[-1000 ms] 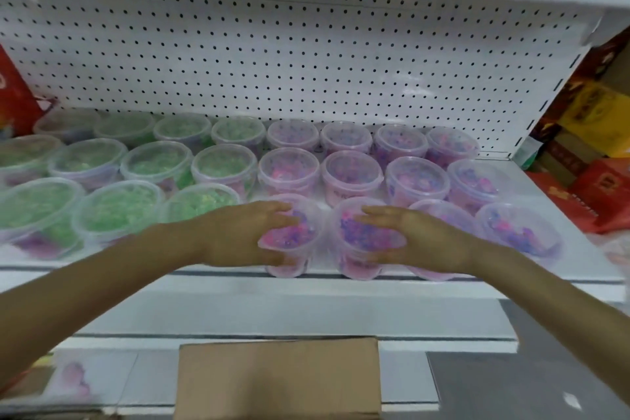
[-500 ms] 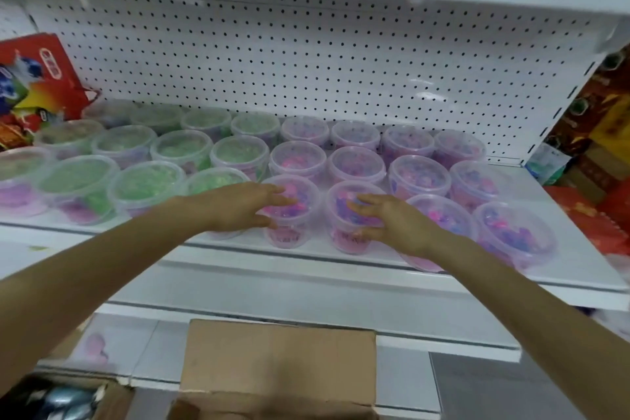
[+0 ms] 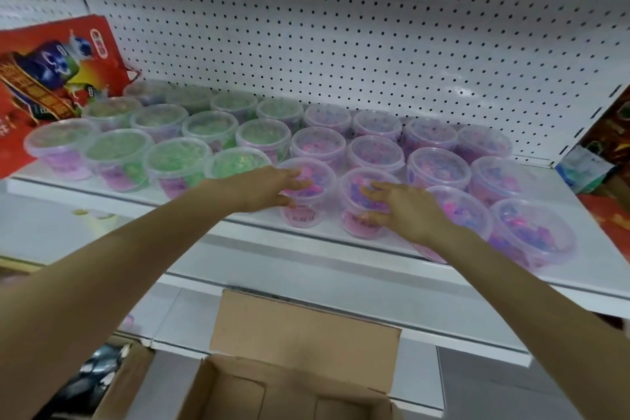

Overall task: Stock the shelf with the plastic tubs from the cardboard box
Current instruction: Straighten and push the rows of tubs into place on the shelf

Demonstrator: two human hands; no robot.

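Two clear plastic tubs with pink and purple contents stand side by side in the front row of the white shelf. My left hand lies over the lid and side of the left tub, thumb against its wall. My right hand grips the right tub the same way. Below, the cardboard box stands with its flaps up; what shows of its inside holds no tubs.
Rows of green tubs fill the shelf's left half, pink tubs the right half, back to the pegboard. A red printed box leans at the far left. Red packages sit past the shelf's right end.
Both tubs have gone from tilted over the shelf's front edge to standing upright further in, with my hands still on them. The view has tipped down, showing the box's inside.
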